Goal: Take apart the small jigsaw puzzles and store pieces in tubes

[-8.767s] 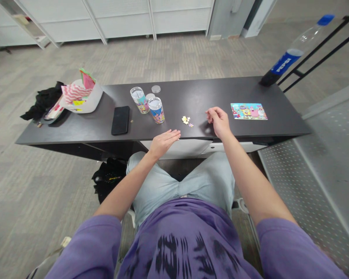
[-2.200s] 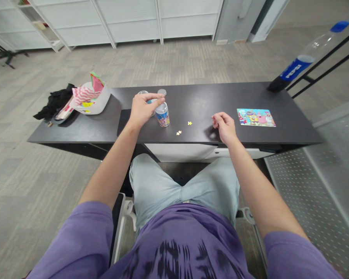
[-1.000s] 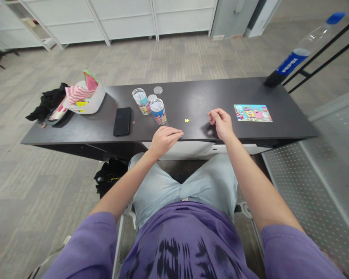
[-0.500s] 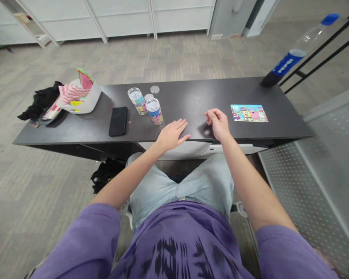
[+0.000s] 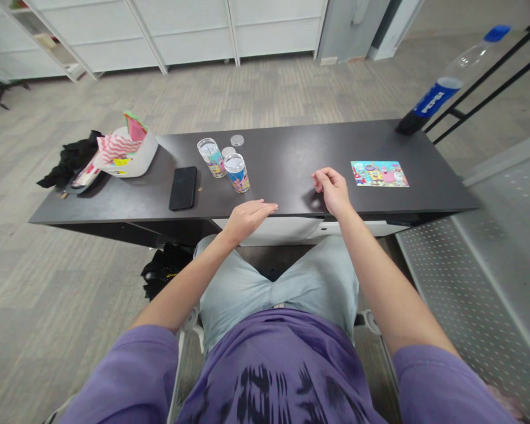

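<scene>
My left hand (image 5: 249,219) is at the front edge of the dark table, fingers stretched out together, palm turned sideways, holding nothing. Just beyond it stands a clear-topped canister (image 5: 237,172) with a blue cartoon print. A second cartoon canister (image 5: 211,157) is behind it to the left. My right hand (image 5: 331,188) rests over the table with its fingers curled in and thumb against them; whatever they may hold is hidden. To its right a cartoon picture card (image 5: 380,174) lies flat.
Two round silver lids (image 5: 237,140) lie near the canisters. Further left are a black phone (image 5: 183,188), a white basket (image 5: 143,156) with striped cloth, and black fabric (image 5: 68,158). A Pepsi bottle (image 5: 435,97) stands at the back right corner of the table (image 5: 287,159).
My left hand has lifted off the tabletop, drawn back towards me and slightly left, turning onto its edge. My right hand has hardly moved. The view has shifted slightly.
</scene>
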